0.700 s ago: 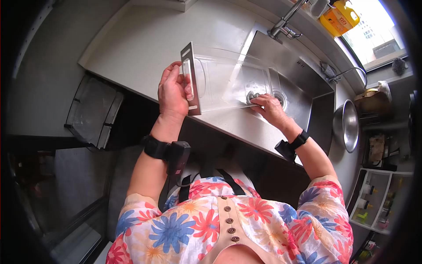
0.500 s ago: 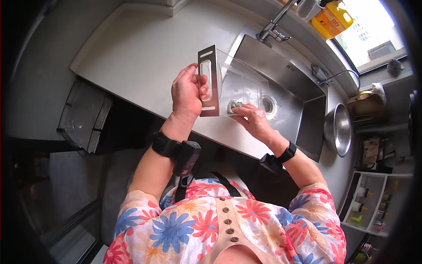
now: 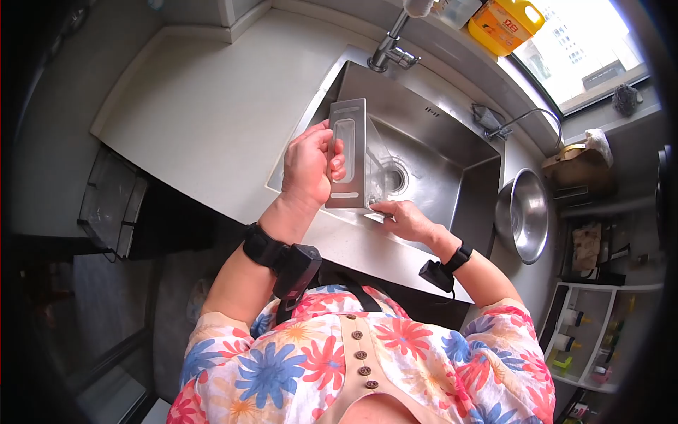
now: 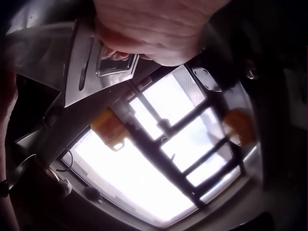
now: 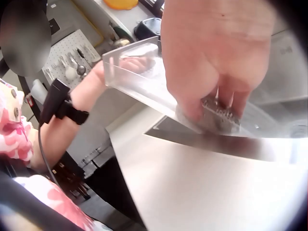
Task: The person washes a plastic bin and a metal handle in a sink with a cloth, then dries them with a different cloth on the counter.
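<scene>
A clear plastic drawer (image 3: 377, 159) with a grey front panel (image 3: 359, 152) is held up over the front of the steel sink (image 3: 441, 205). My left hand (image 3: 309, 166) grips the panel at its oval handle opening, fingers curled through it; the left wrist view shows the same panel (image 4: 79, 57) close up. Inside the drawer, near its lower side, my right hand (image 3: 409, 222) pinches a metal scouring pad (image 5: 219, 119). In the right wrist view the pad sits between thumb and fingers against the clear plastic, partly hidden by the fingers.
Behind the sink rises a faucet (image 3: 387, 53), with a yellow jug (image 3: 505, 28) on the window ledge. A steel bowl (image 3: 522, 215) stands to the right of the sink. The pale counter (image 3: 205, 106) stretches left. Another clear bin (image 3: 109, 201) is below the counter's left edge.
The drawer has turned so its front panel faces me more, and it has come lower in view. My right hand has moved left and nearer with the pad, close to the panel.
</scene>
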Demonstrator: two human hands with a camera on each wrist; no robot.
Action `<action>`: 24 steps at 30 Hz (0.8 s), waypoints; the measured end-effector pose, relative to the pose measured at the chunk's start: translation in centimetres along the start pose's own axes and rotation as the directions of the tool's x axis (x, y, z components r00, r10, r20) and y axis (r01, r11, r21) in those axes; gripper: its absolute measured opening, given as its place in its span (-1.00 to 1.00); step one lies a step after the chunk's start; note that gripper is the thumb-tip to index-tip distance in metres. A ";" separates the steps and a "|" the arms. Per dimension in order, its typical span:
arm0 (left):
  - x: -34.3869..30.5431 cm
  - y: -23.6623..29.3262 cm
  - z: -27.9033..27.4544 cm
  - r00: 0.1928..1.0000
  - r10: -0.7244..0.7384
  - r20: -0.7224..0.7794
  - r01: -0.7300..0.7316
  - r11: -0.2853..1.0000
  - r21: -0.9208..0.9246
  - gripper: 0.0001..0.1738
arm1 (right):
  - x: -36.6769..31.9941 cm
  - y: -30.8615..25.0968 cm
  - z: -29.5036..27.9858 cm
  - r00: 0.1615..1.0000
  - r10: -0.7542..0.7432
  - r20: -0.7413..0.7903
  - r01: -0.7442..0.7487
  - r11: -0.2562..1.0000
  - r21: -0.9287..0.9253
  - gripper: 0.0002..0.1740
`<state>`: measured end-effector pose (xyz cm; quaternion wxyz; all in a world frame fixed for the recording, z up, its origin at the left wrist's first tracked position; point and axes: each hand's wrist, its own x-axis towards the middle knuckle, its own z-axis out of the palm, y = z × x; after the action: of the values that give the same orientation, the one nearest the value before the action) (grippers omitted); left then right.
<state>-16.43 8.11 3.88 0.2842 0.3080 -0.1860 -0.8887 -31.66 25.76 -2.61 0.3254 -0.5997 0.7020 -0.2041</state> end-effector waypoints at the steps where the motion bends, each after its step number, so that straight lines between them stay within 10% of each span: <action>1: 0.1 -0.3 0.8 1.000 -0.020 -0.012 0.020 1.000 0.012 -0.68 | -0.2 1.9 -0.6 0.992 0.102 0.068 -0.106 0.993 0.056 -0.63; 4: 0.9 -1.6 2.3 0.984 -0.028 0.174 0.014 0.996 0.083 -0.67 | -1.2 3.0 -4.1 0.918 0.384 0.100 -0.395 0.862 0.316 -0.67; 7: 1.4 -2.5 4.7 0.983 -0.009 0.186 -0.007 0.996 0.086 -0.62 | -2.1 2.5 -7.7 0.942 0.336 -0.026 -0.192 0.599 0.777 -0.76; 12: 2.4 -4.7 8.3 0.972 0.008 0.236 -0.033 0.995 0.099 -0.59 | -3.1 -1.6 -12.2 0.946 0.235 -0.224 0.100 0.444 0.890 -0.74; 24: 2.5 -7.9 13.3 0.966 -0.036 0.254 -0.006 0.987 0.164 -0.66 | 1.8 -0.3 -16.9 0.801 0.215 -0.559 0.156 0.826 0.542 -0.91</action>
<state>-29.85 14.77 8.66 0.2248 0.2141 -0.2908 -0.9050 -43.39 22.15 9.14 0.2523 -0.3691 0.6855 -0.5746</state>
